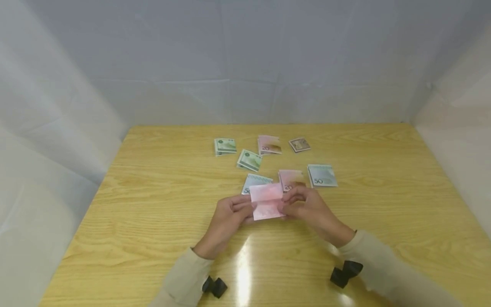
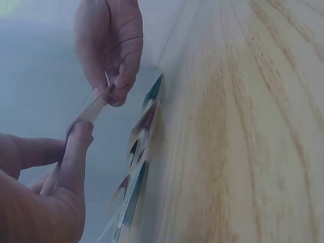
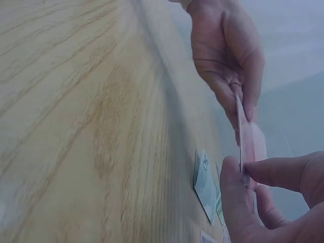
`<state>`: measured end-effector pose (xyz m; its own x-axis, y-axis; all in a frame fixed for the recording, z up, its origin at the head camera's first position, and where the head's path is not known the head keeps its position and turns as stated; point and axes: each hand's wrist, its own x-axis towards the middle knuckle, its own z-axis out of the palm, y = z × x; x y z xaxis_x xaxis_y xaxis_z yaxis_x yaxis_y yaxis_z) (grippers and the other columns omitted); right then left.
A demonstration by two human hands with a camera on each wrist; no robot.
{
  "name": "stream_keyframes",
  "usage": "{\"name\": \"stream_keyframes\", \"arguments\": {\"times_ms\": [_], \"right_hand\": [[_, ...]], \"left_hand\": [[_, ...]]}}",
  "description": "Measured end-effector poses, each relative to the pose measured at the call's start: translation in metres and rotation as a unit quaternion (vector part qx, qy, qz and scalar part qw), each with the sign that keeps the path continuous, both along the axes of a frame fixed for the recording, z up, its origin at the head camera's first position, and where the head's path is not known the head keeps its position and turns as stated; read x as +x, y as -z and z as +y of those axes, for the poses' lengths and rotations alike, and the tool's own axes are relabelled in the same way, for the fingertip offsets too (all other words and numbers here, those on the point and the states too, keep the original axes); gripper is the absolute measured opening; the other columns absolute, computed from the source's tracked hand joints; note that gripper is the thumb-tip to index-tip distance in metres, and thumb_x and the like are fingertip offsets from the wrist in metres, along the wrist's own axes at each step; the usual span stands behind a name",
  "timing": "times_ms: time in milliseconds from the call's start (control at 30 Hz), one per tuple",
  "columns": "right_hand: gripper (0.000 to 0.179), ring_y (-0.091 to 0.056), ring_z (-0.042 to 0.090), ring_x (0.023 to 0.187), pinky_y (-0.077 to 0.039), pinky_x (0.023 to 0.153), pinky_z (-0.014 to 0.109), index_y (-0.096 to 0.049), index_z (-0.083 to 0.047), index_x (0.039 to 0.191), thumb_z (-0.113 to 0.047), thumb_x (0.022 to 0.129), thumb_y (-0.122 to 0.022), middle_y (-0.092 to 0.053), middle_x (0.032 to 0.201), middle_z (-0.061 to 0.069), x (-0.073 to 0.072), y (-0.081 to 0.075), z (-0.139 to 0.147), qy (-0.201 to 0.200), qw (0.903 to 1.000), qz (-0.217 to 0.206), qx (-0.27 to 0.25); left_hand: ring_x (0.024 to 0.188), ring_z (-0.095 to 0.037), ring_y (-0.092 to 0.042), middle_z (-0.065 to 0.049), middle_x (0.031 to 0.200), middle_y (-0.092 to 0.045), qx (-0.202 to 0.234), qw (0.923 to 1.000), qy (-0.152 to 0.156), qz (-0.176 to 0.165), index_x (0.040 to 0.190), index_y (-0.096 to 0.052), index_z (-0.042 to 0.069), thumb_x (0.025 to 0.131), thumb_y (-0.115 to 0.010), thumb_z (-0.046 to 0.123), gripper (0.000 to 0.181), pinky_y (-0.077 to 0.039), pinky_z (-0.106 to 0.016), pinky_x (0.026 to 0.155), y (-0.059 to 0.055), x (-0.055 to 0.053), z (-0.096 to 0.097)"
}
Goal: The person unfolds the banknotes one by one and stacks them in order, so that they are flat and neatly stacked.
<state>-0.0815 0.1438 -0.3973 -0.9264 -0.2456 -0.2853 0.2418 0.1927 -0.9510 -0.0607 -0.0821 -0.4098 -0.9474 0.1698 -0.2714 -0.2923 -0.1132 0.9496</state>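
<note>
Head cam sits high and farthest back, facing forward and down over the table (image 1: 153, 204). Wrist cams are way closer, low and tipped sideways: left one looks past the left hand (image 2: 55, 187) to the right hand (image 2: 111, 48), right one does the reverse. Both catch the same note (image 3: 247, 147).

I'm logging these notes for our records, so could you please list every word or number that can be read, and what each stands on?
"20": rear pink note
"20": front pink note
"50": right blue note
"50": left blue note, the 0 partly covered
Too small to read: marks on the rear green note, front green note and brown note.
No text readable on the held pink note.
</note>
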Motion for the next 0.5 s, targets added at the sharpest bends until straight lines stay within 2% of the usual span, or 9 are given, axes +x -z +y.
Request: {"name": "stream_keyframes", "arguments": {"times_ms": [67, 133, 233, 300, 367, 500], "right_hand": [[0.023, -0.062, 0.025, 0.096, -0.063, 0.08, 0.03, -0.063, 0.006, 0.105, 0.001, 0.086, -0.075, -0.057, 0.115, 0.019, 0.0009, 0.0009, -0.0005, -0.007, 0.9997, 0.016, 0.017], [0.024, -0.063, 0.026, 0.1, -0.063, 0.081, 0.03, -0.064, 0.006, 0.105, -0.001, 0.086, -0.076, -0.053, 0.127, 0.021, 0.0023, 0.002, -0.0005, -0.015, 0.999, 0.031, 0.029], [0.026, -0.065, 0.033, 0.106, -0.062, 0.086, 0.034, -0.065, 0.005, 0.108, -0.004, 0.087, -0.078, -0.04, 0.148, 0.025, 0.0042, 0.0036, 0.0001, -0.026, 0.9979, 0.043, 0.04], [0.029, -0.065, 0.037, 0.11, -0.062, 0.088, 0.037, -0.066, 0.003, 0.109, -0.007, 0.086, -0.079, -0.034, 0.155, 0.024, 0.0055, 0.0037, -0.0004, -0.028, 0.9969, 0.048, 0.056], [0.031, -0.064, 0.038, 0.113, -0.062, 0.09, 0.039, -0.067, 0.0, 0.112, -0.01, 0.086, -0.081, -0.034, 0.156, 0.022, 0.0065, 0.0028, -0.0016, -0.03, 0.9953, 0.051, 0.076], [0.038, -0.062, 0.036, 0.117, -0.061, 0.09, 0.042, -0.069, -0.005, 0.118, -0.018, 0.085, -0.083, -0.049, 0.145, 0.016, 0.0083, -0.0001, -0.0042, -0.038, 0.9928, 0.053, 0.101]], "left_hand": [[0.099, -0.03, -0.073, -0.028, 0.116, -0.069, -0.002, 1.0, 0.003, 0.001, 0.127, -0.059, -0.013, 0.097, -0.064, 0.0, 0.034, -0.063, -0.033, 0.085, -0.0016, 0.0004, 0.0013], [0.1, -0.031, -0.073, -0.027, 0.115, -0.069, -0.002, 0.9999, 0.011, 0.003, 0.126, -0.06, -0.013, 0.097, -0.063, 0.0, 0.032, -0.063, -0.034, 0.086, -0.0025, 0.0005, 0.0027], [0.1, -0.032, -0.073, -0.027, 0.113, -0.07, -0.003, 0.9998, 0.021, 0.007, 0.125, -0.061, -0.012, 0.096, -0.063, -0.001, 0.031, -0.063, -0.035, 0.086, -0.0032, 0.0007, 0.0048], [0.101, -0.033, -0.072, -0.027, 0.113, -0.07, -0.002, 0.9996, 0.026, 0.011, 0.124, -0.061, -0.013, 0.096, -0.062, -0.001, 0.031, -0.063, -0.035, 0.086, -0.0037, 0.001, 0.0061], [0.101, -0.033, -0.072, -0.027, 0.113, -0.07, -0.003, 0.9994, 0.029, 0.017, 0.124, -0.061, -0.013, 0.096, -0.062, -0.002, 0.031, -0.063, -0.035, 0.086, -0.0044, 0.0013, 0.0071], [0.102, -0.033, -0.072, -0.028, 0.114, -0.07, 0.0, 0.9992, 0.032, 0.024, 0.125, -0.061, -0.013, 0.095, -0.063, -0.002, 0.032, -0.063, -0.034, 0.087, -0.0053, 0.0014, 0.0093]]}}
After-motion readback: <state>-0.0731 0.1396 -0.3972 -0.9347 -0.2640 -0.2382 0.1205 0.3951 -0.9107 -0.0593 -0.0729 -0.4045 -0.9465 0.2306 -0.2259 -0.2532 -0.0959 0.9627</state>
